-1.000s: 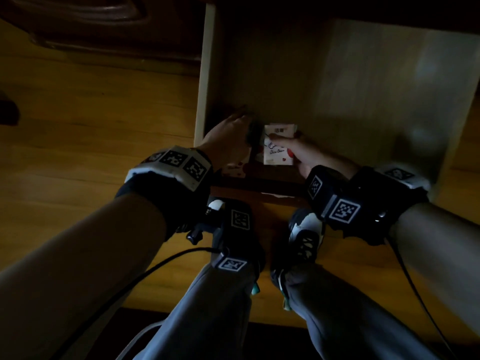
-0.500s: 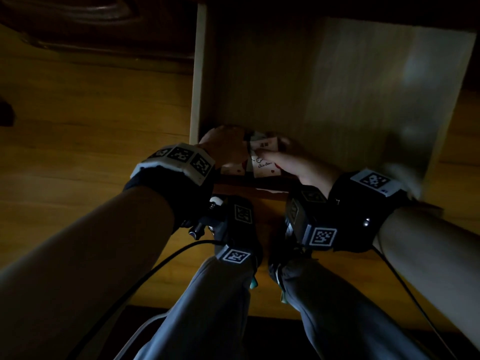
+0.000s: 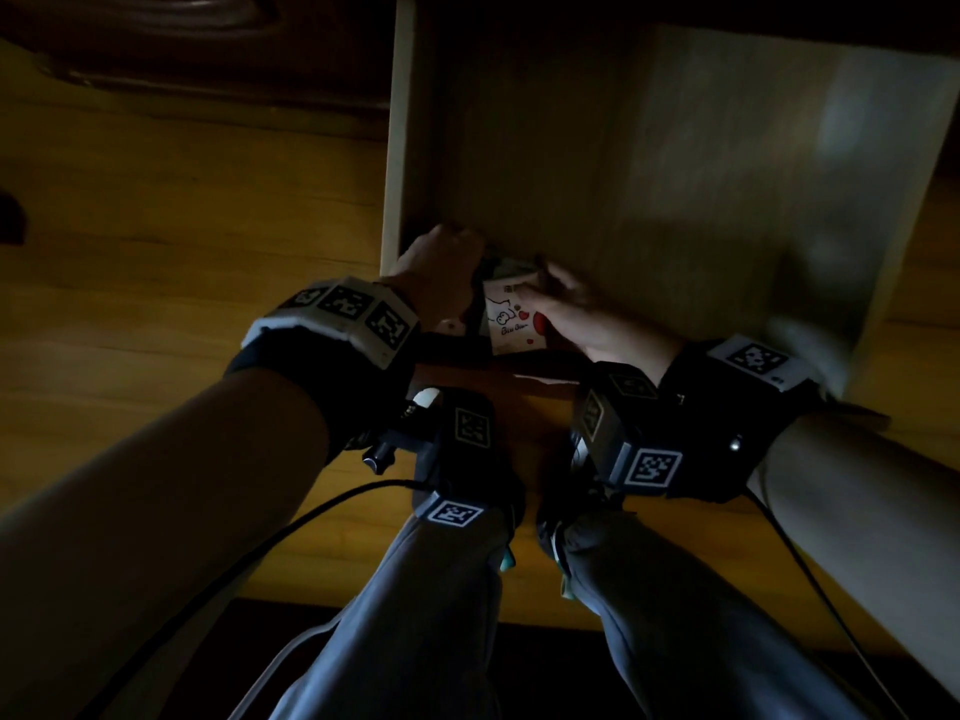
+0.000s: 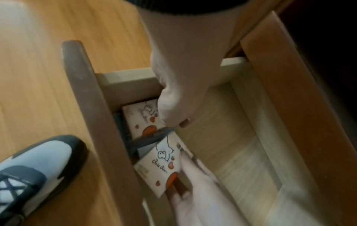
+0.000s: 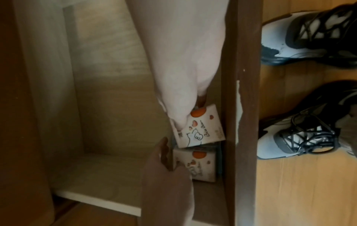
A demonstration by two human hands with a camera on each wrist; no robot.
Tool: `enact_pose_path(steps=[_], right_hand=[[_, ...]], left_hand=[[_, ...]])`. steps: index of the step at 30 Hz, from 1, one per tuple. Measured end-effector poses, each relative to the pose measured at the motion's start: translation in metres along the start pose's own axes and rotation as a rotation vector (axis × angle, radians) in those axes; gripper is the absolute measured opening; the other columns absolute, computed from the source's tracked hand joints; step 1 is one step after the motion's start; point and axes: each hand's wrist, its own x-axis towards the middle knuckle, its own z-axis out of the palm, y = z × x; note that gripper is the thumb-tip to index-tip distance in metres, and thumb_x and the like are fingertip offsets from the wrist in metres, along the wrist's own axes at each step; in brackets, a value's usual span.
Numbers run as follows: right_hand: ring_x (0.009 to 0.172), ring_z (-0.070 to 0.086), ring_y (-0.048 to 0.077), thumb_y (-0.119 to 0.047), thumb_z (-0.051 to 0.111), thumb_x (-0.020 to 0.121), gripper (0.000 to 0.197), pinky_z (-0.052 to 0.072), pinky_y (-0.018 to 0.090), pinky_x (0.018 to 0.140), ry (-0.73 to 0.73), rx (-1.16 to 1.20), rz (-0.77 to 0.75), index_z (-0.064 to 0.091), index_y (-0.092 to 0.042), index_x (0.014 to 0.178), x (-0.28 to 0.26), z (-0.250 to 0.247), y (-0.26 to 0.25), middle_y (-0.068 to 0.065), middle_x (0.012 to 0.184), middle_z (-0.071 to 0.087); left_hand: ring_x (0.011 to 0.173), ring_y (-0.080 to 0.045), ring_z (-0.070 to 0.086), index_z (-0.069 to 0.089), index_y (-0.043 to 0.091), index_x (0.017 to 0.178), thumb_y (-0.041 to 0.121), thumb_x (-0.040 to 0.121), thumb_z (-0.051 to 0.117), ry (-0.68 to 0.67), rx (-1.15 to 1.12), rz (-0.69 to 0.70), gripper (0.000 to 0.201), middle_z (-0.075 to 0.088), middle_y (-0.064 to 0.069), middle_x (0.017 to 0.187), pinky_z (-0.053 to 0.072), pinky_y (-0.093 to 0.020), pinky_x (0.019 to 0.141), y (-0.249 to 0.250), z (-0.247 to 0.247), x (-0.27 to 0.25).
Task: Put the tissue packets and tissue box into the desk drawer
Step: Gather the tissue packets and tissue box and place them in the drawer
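Observation:
The desk drawer [image 3: 675, 200] stands pulled out. In its near-left corner my left hand [image 3: 441, 272] curls its fingers [image 4: 168, 119] over the edge of a white tissue packet [image 4: 141, 117] printed with orange hearts. Beside it, my right hand [image 3: 571, 309] grips a second, matching tissue packet [image 3: 511, 324], tilted against the drawer's dark front panel [image 4: 100, 122]. The right wrist view shows that packet [image 5: 201, 130] touching the first one [image 5: 197, 165]. A dark grey thing [image 4: 150, 137] lies between them; I cannot tell what it is. No tissue box shows.
The drawer's pale floor [image 5: 115, 122] stretches back and to the right of the packets. My two black-and-white shoes [image 5: 301, 137] stand on the wooden floor [image 3: 182, 226] just before the drawer front. Cables hang from both wrists.
My right hand has carried its packet left and down into the near-left corner, up against the packet under my left hand. The left hand has stayed in that corner.

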Motion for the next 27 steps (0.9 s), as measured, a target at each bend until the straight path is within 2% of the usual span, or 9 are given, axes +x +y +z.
enact_pose_path(steps=[2, 4, 8, 12, 16, 18, 22, 25, 27], right_hand=[[0.145, 0.022, 0.024, -0.042, 0.055, 0.089, 0.074, 0.024, 0.044, 0.118, 0.004, -0.026, 0.002, 0.015, -0.028, 0.15, 0.0, 0.002, -0.002, 0.003, 0.159, 0.018], [0.146, 0.018, 0.024, -0.046, 0.054, 0.088, 0.078, 0.022, 0.047, 0.118, -0.003, -0.067, 0.011, 0.011, -0.027, 0.15, 0.002, 0.005, -0.002, 0.005, 0.16, 0.013], [0.145, 0.02, 0.023, -0.045, 0.053, 0.09, 0.076, 0.021, 0.042, 0.119, -0.023, -0.099, 0.029, 0.012, -0.023, 0.15, 0.0, 0.001, -0.004, 0.004, 0.159, 0.017], [0.14, 0.032, 0.024, -0.045, 0.055, 0.088, 0.072, 0.029, 0.036, 0.113, -0.057, -0.094, 0.038, 0.022, -0.025, 0.148, -0.001, -0.006, -0.004, 0.005, 0.154, 0.031], [0.143, 0.024, 0.024, -0.04, 0.051, 0.092, 0.071, 0.026, 0.029, 0.11, -0.047, -0.121, 0.05, 0.015, -0.02, 0.149, 0.001, 0.006, -0.006, 0.005, 0.157, 0.022], [0.143, 0.024, 0.025, -0.042, 0.052, 0.091, 0.074, 0.026, 0.036, 0.116, 0.021, -0.144, 0.042, 0.014, -0.018, 0.149, -0.002, 0.011, -0.008, 0.008, 0.158, 0.02], [0.136, 0.038, 0.023, -0.034, 0.056, 0.091, 0.058, 0.032, 0.042, 0.114, 0.022, -0.005, 0.046, 0.034, -0.016, 0.141, -0.023, 0.013, -0.01, 0.007, 0.149, 0.039], [0.134, 0.041, 0.024, -0.021, 0.047, 0.096, 0.043, 0.034, 0.035, 0.11, 0.004, -0.048, 0.036, 0.041, -0.013, 0.138, -0.047, 0.003, -0.017, 0.007, 0.144, 0.045], [0.132, 0.04, 0.024, -0.011, 0.041, 0.097, 0.04, 0.034, 0.032, 0.104, 0.015, -0.047, 0.043, 0.044, -0.01, 0.137, -0.068, -0.009, -0.025, 0.009, 0.14, 0.046]], left_hand=[[0.107, -0.039, 0.061, 0.052, -0.001, 0.125, -0.003, 0.088, 0.048, -0.053, -0.025, -0.006, 0.037, 0.061, -0.024, 0.12, 0.046, -0.034, 0.076, 0.0, -0.002, -0.002], [0.108, -0.038, 0.061, 0.053, -0.003, 0.122, -0.004, 0.09, 0.045, -0.085, -0.032, -0.014, 0.034, 0.061, -0.024, 0.119, 0.044, -0.032, 0.075, 0.0, -0.003, -0.004], [0.118, -0.037, 0.054, 0.047, 0.0, 0.131, 0.001, 0.092, 0.046, -0.07, -0.138, -0.022, 0.04, 0.051, -0.022, 0.135, 0.044, -0.031, 0.084, -0.003, 0.001, -0.007], [0.113, -0.033, 0.057, 0.042, 0.004, 0.137, 0.001, 0.093, 0.04, 0.019, -0.25, -0.053, 0.044, 0.052, -0.019, 0.133, 0.042, -0.026, 0.076, -0.002, 0.003, -0.009], [0.121, -0.031, 0.053, 0.036, 0.012, 0.143, 0.003, 0.095, 0.038, 0.055, -0.336, -0.048, 0.049, 0.048, -0.018, 0.14, 0.045, -0.027, 0.084, -0.004, 0.004, -0.016], [0.124, -0.031, 0.05, 0.035, 0.012, 0.145, 0.001, 0.095, 0.038, 0.075, -0.365, -0.037, 0.051, 0.045, -0.018, 0.142, 0.047, -0.031, 0.09, -0.004, 0.002, -0.022], [0.122, -0.031, 0.051, 0.041, 0.009, 0.139, -0.002, 0.094, 0.034, 0.114, -0.341, -0.023, 0.047, 0.045, -0.017, 0.142, 0.045, -0.023, 0.078, -0.001, -0.008, -0.041], [0.122, -0.032, 0.053, 0.043, 0.009, 0.139, 0.009, 0.098, 0.035, 0.054, -0.197, -0.029, 0.042, 0.047, -0.015, 0.143, 0.049, -0.011, 0.063, -0.001, -0.018, -0.061], [0.128, -0.029, 0.049, 0.047, 0.005, 0.137, 0.008, 0.098, 0.036, -0.031, -0.155, -0.046, 0.04, 0.043, -0.011, 0.148, 0.052, -0.022, 0.086, 0.004, -0.032, -0.08]])
